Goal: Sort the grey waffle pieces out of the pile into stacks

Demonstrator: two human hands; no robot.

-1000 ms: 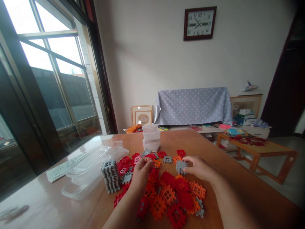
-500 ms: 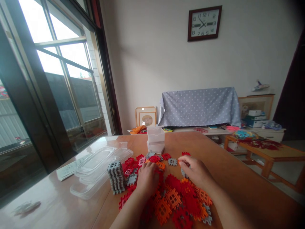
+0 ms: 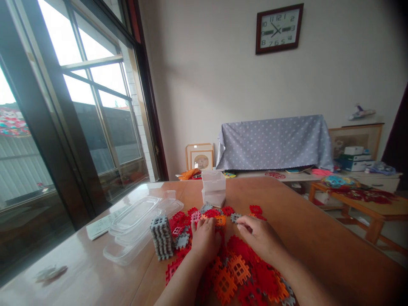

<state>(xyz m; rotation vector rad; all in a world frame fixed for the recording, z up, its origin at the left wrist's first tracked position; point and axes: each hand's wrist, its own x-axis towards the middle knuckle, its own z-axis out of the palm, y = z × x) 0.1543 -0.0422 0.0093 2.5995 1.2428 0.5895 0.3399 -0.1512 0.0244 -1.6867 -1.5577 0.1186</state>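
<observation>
Tiles, red and orange, are lying in a loose heap on the counter, just right of the gray stack I am taking as my landmark from this remote seat. I am judging the step in hand to be picking through that heap. My left hand is lying over it, just right of the stack, its fingers curling down out of view and leaving me unable to tell whether they are clamped on anything. My right hand is hovering farther right of the stack, thumb and forefinger showing near a gray tile; I am not making out any grip. That tile is lying nearly flat, looking roughly square and giving no clear long axis. The stack's long axis is running upright, its windowed top facing up. I am judging the next move to be calling for fingers parting around one tile's edges.
</observation>
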